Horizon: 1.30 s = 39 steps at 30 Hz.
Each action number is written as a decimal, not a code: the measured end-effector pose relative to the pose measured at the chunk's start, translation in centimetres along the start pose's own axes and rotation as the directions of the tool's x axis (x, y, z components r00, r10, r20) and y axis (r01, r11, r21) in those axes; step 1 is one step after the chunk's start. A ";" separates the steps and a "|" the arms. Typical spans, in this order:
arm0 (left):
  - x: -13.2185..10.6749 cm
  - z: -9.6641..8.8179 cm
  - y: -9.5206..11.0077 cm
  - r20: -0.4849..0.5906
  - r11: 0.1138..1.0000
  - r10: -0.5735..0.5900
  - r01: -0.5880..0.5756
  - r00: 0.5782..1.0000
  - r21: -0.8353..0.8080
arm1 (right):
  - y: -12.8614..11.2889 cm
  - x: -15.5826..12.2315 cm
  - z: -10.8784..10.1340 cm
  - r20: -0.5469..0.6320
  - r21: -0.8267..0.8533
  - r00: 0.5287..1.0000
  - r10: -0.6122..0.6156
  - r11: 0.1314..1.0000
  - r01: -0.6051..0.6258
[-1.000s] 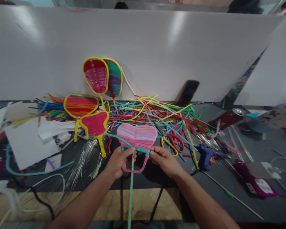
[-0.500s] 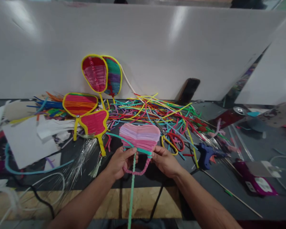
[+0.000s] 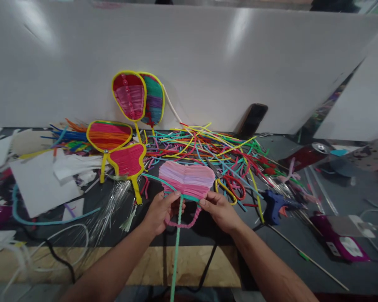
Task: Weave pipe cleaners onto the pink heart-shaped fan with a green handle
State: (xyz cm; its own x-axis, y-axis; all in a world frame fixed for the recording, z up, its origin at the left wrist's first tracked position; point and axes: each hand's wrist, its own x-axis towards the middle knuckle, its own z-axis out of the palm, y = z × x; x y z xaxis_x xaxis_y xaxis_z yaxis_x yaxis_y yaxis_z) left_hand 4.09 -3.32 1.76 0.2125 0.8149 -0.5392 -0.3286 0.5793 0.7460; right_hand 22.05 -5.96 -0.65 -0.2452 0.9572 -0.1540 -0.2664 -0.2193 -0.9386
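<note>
A pink woven heart-shaped fan [image 3: 187, 179] is held above the dark table between both hands. My left hand [image 3: 161, 212] pinches its lower left edge, where a teal pipe cleaner [image 3: 177, 247] hangs straight down toward me. My right hand [image 3: 219, 210] pinches the lower right edge, fingers closed on the fan's rim. A pink cord loop [image 3: 184, 222] sags under the fan between the two hands. Another teal strand crosses the fan's bottom edge from the left.
A heap of coloured pipe cleaners [image 3: 208, 151] lies behind the fan. Several finished yellow-rimmed fans [image 3: 129, 159] lie and lean at the left by the white board [image 3: 189, 63]. A blue glue gun [image 3: 274, 205], a phone [image 3: 251, 119], a can [image 3: 305, 155], white paper [image 3: 40, 184] and cables surround them.
Both hands and the pink fan have shifted slightly right and up in view; the grips look unchanged.
</note>
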 end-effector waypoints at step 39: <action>0.5 -1.6 1.2 -0.071 0.966 0.257 -0.259 0.964 -0.017 | 0.4 -0.2 -0.4 -0.047 -0.017 0.994 -0.100 0.995 0.099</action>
State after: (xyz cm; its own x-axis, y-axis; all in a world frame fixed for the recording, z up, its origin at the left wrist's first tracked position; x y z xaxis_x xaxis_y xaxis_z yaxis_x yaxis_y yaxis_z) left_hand 2.37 -2.25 1.79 0.0548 0.9329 -0.3560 -0.3880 0.3484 0.8533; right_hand 22.40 -6.16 -1.08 -0.1738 0.9820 -0.0738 -0.2734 -0.1201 -0.9544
